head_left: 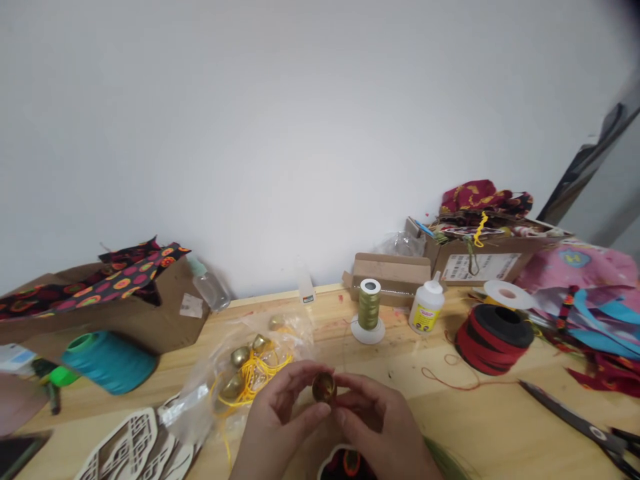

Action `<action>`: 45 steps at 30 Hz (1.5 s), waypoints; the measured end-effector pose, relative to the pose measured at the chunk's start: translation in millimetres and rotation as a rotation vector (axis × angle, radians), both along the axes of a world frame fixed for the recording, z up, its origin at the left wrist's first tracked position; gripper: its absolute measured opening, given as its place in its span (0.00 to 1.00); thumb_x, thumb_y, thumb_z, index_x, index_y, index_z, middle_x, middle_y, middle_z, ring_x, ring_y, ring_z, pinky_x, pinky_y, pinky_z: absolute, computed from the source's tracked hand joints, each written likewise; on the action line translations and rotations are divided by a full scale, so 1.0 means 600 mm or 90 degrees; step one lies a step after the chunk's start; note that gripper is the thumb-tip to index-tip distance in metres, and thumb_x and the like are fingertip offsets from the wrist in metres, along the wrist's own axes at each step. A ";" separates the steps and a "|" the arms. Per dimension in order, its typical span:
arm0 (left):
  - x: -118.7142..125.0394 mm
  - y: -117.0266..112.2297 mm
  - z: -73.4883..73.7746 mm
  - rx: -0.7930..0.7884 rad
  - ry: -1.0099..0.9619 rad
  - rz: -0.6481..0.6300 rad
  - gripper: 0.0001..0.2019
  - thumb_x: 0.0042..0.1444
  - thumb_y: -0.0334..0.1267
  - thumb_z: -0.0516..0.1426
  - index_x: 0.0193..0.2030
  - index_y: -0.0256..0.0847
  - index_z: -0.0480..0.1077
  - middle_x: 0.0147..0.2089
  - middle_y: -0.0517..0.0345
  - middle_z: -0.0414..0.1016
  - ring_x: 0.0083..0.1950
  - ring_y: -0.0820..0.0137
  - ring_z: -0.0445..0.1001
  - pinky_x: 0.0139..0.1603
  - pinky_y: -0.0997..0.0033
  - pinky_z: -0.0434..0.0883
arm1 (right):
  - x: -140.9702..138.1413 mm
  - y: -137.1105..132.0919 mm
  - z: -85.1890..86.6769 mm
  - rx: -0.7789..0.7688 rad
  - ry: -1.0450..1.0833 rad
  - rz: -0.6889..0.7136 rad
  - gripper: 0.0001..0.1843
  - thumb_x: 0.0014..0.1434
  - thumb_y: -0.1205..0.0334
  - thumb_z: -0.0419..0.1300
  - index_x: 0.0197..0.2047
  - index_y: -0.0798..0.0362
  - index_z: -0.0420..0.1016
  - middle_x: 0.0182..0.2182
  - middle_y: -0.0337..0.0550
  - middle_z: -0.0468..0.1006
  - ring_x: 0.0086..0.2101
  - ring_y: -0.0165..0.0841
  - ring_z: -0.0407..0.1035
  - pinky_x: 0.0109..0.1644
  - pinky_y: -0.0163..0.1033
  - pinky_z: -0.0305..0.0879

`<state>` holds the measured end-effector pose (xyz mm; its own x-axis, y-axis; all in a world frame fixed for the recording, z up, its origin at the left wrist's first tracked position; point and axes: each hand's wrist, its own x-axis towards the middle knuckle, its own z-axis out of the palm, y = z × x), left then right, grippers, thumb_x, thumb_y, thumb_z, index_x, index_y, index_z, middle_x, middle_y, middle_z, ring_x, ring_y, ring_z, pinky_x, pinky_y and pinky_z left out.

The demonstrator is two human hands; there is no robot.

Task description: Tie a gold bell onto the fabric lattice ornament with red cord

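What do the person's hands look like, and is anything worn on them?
Both the left hand and the right hand are bare: no gloves, rings or watch show. No sleeve shows at the wrists; the lower edge cuts off the forearms.

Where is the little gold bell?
In the head view, the gold bell is low in the middle, pinched between the left hand and right hand, beside the plastic bag of yellow cord.

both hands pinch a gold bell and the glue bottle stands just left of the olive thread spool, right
No: the head view shows the glue bottle just right of the olive thread spool. Left hand and right hand do pinch the gold bell.
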<state>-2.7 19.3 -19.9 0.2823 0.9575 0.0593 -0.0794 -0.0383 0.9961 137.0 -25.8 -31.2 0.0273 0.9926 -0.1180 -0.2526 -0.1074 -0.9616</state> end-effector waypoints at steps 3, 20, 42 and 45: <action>0.001 0.000 -0.002 -0.010 -0.014 -0.001 0.14 0.37 0.29 0.64 0.33 0.43 0.73 0.35 0.58 0.77 0.40 0.68 0.73 0.41 0.77 0.69 | 0.002 0.004 -0.005 0.009 -0.005 0.007 0.18 0.48 0.61 0.60 0.43 0.57 0.71 0.32 0.48 0.80 0.34 0.37 0.73 0.37 0.38 0.67; -0.001 -0.013 0.024 0.091 0.125 -0.034 0.13 0.40 0.35 0.61 0.36 0.41 0.73 0.39 0.53 0.76 0.45 0.62 0.71 0.46 0.70 0.66 | 0.005 0.005 0.013 0.098 0.145 0.117 0.19 0.48 0.55 0.61 0.43 0.52 0.73 0.36 0.45 0.78 0.38 0.36 0.70 0.41 0.38 0.64; 0.021 -0.039 0.123 0.329 0.754 -0.025 0.14 0.47 0.28 0.49 0.17 0.40 0.72 0.18 0.52 0.74 0.21 0.66 0.71 0.21 0.75 0.55 | 0.005 -0.011 0.031 0.164 -0.319 -0.108 0.09 0.38 0.69 0.63 0.29 0.54 0.76 0.28 0.43 0.77 0.34 0.39 0.69 0.41 0.40 0.63; 0.016 -0.051 0.155 0.374 0.886 -0.032 0.14 0.47 0.29 0.50 0.18 0.40 0.73 0.19 0.47 0.75 0.21 0.63 0.72 0.20 0.73 0.53 | 0.003 -0.017 0.044 0.158 -0.288 -0.079 0.07 0.41 0.67 0.62 0.28 0.55 0.75 0.27 0.42 0.76 0.33 0.37 0.69 0.40 0.39 0.63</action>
<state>6.9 -11.4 73.3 0.4650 0.8813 0.0846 0.8731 -0.4723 0.1210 138.9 -36.0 -4.5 0.1407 0.9752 0.1708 0.1971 0.1415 -0.9701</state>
